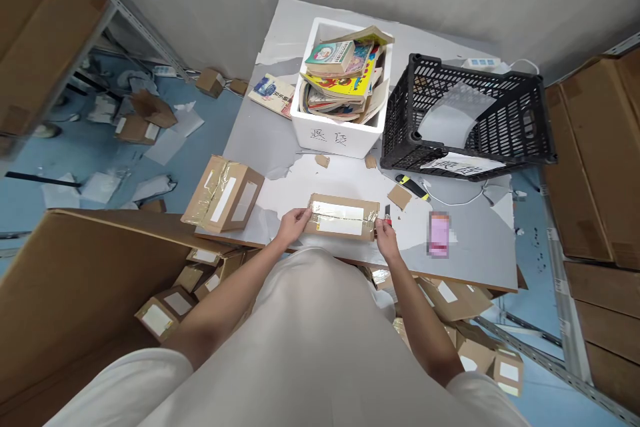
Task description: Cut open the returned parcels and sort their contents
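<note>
Gripping a taped parcel (344, 216) by its ends at the front of the table (480, 240), the left hand (295, 225) and right hand (387, 239) flank its unreadably small label (341, 224). Behind, a white foam box (335, 145) reads 退货

The left arm (240, 285) and the right arm (419, 313) are both bare and reach forward, coming closer together toward the wrists. The left grip (295, 225) has its fingers directed inward; the right grip (387, 239) points forward, with its fingers curled.
</note>
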`<state>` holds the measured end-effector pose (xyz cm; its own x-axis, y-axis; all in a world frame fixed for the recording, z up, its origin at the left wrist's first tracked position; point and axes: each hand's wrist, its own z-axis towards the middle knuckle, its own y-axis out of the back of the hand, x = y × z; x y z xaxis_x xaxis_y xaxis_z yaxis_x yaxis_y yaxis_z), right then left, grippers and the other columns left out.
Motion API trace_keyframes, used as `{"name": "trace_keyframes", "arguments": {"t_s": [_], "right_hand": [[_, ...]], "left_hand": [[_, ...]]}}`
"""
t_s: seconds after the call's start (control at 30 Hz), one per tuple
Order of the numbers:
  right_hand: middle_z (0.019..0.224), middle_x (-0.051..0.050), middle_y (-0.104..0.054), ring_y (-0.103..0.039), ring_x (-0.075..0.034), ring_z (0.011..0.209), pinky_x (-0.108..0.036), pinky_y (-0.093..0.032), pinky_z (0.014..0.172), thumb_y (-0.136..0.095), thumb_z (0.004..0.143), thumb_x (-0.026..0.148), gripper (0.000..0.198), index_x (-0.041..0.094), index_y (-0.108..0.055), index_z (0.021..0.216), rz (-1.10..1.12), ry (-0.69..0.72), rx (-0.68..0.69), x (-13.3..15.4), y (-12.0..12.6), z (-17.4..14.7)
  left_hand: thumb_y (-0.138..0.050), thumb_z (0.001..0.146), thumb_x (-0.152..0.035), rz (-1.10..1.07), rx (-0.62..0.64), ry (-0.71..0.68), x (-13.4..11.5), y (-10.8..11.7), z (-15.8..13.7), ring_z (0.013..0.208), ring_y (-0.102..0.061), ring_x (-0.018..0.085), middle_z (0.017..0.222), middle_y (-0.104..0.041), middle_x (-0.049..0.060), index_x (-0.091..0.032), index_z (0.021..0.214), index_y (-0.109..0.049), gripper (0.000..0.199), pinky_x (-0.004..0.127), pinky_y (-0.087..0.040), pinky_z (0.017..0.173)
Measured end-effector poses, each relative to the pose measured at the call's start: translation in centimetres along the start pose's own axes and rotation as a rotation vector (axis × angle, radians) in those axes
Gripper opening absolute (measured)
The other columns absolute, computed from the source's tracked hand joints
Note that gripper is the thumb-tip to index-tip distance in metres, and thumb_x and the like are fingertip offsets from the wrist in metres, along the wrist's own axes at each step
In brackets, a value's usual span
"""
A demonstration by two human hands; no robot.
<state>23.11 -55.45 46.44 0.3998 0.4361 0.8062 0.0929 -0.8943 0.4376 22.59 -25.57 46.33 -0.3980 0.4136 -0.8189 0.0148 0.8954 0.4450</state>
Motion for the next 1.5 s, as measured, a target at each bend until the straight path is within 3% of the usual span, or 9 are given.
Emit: {"name": "trace_keyframes", "arguments": {"t_s": [0.13, 0.3, 0.47, 0.7, 0.87, 1.07, 1.23, 1.37, 1.5], "right_hand": [[0.11, -0.013, -0.066, -0.065, -0.021, 0.085, -0.038, -0.052, 0.081, -0.036, 0.084, 0.065, 0.064, 0.015, -0.06, 0.115, 0.162, -0.013, 0.048, -1.8, 0.4, -0.2], [0.132, -0.013, -0.054, -0.061, -0.024, 0.107, -0.042, -0.049, 0.091, -0.058, 0.076, 0.04, 0.058, 0.021, -0.05, 0.13, 0.08, 0.066, 0.164, -3.7, 0.4, -0.7], [0.114, -0.01, -0.063, -0.061, -0.024, 0.101, -0.041, -0.048, 0.091, -0.063, 0.073, 0.035, 0.053, 0.021, -0.055, 0.124, -0.04, 0.148, 0.211, -2.9, -0.1, -1.4], [0.084, -0.01, -0.063, -0.058, -0.024, 0.08, -0.04, -0.047, 0.078, -0.036, 0.089, 0.056, 0.048, 0.017, -0.066, 0.087, -0.316, 0.141, 0.028, 0.4, 0.0, 0.2], [0.08, -0.012, -0.064, -0.057, -0.026, 0.079, -0.039, -0.045, 0.076, -0.032, 0.089, 0.06, 0.053, 0.019, -0.064, 0.074, -0.39, 0.115, -0.005, 0.6, -1.2, 1.5], [0.1, -0.012, -0.068, -0.062, -0.024, 0.086, -0.041, -0.049, 0.083, -0.032, 0.089, 0.059, 0.058, 0.016, -0.066, 0.106, -0.149, 0.046, 0.045, -1.7, -0.8, 1.4], [0.121, -0.014, -0.061, -0.065, -0.022, 0.095, -0.043, -0.049, 0.091, -0.049, 0.082, 0.035, 0.051, 0.018, -0.052, 0.131, -0.047, 0.031, 0.082, -4.6, 0.0, -0.2], [0.131, -0.011, -0.055, -0.06, -0.025, 0.108, -0.046, -0.047, 0.095, -0.061, 0.07, 0.022, 0.07, 0.024, -0.043, 0.138, -0.119, 0.082, 0.209, -5.0, -0.8, -1.6], [0.122, -0.01, -0.061, -0.059, -0.024, 0.106, -0.043, -0.048, 0.092, -0.056, 0.075, 0.025, 0.06, 0.021, -0.046, 0.134, -0.092, 0.102, 0.188, -3.9, -1.6, -2.1]], "left_hand": [[-0.04, 0.084, -0.041, -0.126, 0.058, -0.013, 2.2, 0.5, -0.4, 0.102, -0.063, 0.022, 0.114, -0.066, 0.012, -0.014, 0.111, -0.066, 0.046, 0.038, -0.048, 0.092], [-0.06, 0.069, -0.033, -0.187, 0.17, -0.035, 4.8, 0.5, -1.4, 0.123, -0.052, 0.027, 0.132, -0.057, 0.013, -0.015, 0.127, -0.056, 0.061, 0.044, -0.041, 0.104], [-0.062, 0.073, -0.044, -0.227, 0.228, -0.062, 3.8, -0.1, -2.1, 0.115, -0.056, 0.026, 0.122, -0.063, 0.012, -0.014, 0.119, -0.061, 0.055, 0.043, -0.044, 0.1], [-0.048, 0.084, -0.052, 0.041, 0.026, -0.057, 0.9, 0.1, -0.1, 0.084, -0.062, 0.02, 0.092, -0.07, 0.008, -0.014, 0.095, -0.069, 0.044, 0.032, -0.049, 0.079], [-0.045, 0.086, -0.049, 0.132, 0.003, -0.049, 0.5, -0.8, 2.2, 0.086, -0.062, 0.022, 0.093, -0.07, 0.009, -0.015, 0.094, -0.07, 0.044, 0.034, -0.047, 0.082], [-0.038, 0.089, -0.044, 0.094, 0.048, -0.056, 2.3, -0.5, 2.0, 0.094, -0.063, 0.023, 0.102, -0.07, 0.009, -0.016, 0.104, -0.068, 0.045, 0.036, -0.048, 0.088], [-0.053, 0.076, -0.029, 0.008, 0.108, -0.027, 5.2, 0.0, 0.4, 0.096, -0.065, 0.021, 0.114, -0.067, 0.011, -0.014, 0.124, -0.058, 0.051, 0.037, -0.05, 0.089], [-0.065, 0.065, -0.03, -0.023, 0.217, -0.044, 6.2, -0.8, -0.8, 0.108, -0.061, 0.028, 0.122, -0.063, 0.013, -0.015, 0.128, -0.054, 0.066, 0.043, -0.049, 0.092], [-0.065, 0.07, -0.042, -0.102, 0.205, -0.043, 5.2, -1.4, -1.4, 0.105, -0.061, 0.027, 0.113, -0.067, 0.009, -0.018, 0.117, -0.061, 0.053, 0.043, -0.049, 0.093]]}}
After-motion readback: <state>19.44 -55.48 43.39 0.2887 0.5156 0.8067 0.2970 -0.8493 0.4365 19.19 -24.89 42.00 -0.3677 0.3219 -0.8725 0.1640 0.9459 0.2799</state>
